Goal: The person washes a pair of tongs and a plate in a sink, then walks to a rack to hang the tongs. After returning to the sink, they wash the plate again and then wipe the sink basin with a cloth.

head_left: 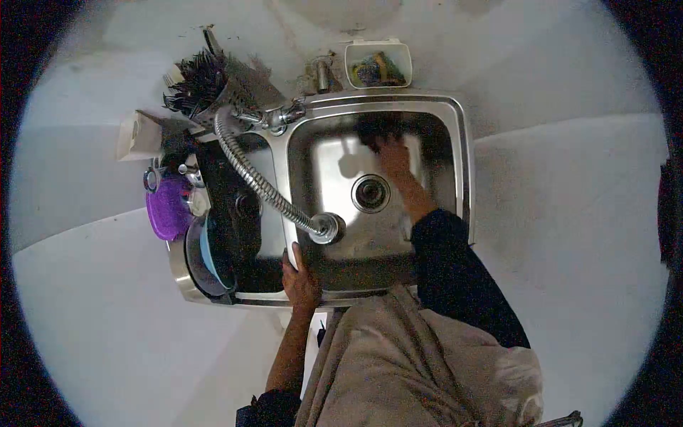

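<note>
Inside the right basin of the steel sink (466, 142), my right hand (393, 155) reaches to the far wall, its fingers round or against a dark item (377, 132) that is hard to make out. My left hand (302, 285) rests at the near end of the divider between the basins, fingers pointing forward; whether it holds anything is unclear. The flexible metal faucet hose (256, 181) curves over the divider, and its round head (327, 228) hangs above the right basin, in front of my left hand. A drain (371, 193) shows in the basin floor.
A cutlery holder (245, 89) full of dark utensils stands at the back left. An open white container (378, 64) with sponges sits behind the sink. On the left are a purple item (169, 208), a white box (139, 135) and dark and blue dishes (206, 256).
</note>
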The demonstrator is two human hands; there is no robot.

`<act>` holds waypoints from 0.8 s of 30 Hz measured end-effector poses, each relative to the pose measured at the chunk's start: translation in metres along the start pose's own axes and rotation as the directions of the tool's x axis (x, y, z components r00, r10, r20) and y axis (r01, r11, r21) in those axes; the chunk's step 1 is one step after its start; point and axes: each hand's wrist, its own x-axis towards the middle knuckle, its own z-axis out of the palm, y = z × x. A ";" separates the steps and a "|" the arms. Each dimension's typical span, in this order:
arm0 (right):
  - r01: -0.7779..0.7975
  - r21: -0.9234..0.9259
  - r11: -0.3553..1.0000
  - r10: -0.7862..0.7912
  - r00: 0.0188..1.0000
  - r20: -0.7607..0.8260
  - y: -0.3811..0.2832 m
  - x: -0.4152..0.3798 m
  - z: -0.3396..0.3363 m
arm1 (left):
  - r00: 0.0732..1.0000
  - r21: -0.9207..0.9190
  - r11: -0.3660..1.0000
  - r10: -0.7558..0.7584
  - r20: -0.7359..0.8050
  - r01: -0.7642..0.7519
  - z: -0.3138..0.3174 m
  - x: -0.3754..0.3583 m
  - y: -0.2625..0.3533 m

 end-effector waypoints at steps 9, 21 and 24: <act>-0.072 -0.160 0.985 0.121 0.940 0.320 -0.004 -0.184 0.042 | 0.995 -0.088 0.992 0.081 -0.051 -0.086 -0.016 -0.009 -0.005; -0.307 0.695 0.650 -0.318 0.721 0.615 -0.127 -0.208 -0.071 | 0.948 -0.295 0.909 0.240 -0.209 -0.295 -0.016 -0.017 -0.028; -0.450 0.817 0.360 -0.346 0.749 0.565 -0.135 -0.201 -0.125 | 0.902 -0.400 0.821 0.294 -0.314 -0.407 -0.026 -0.018 -0.012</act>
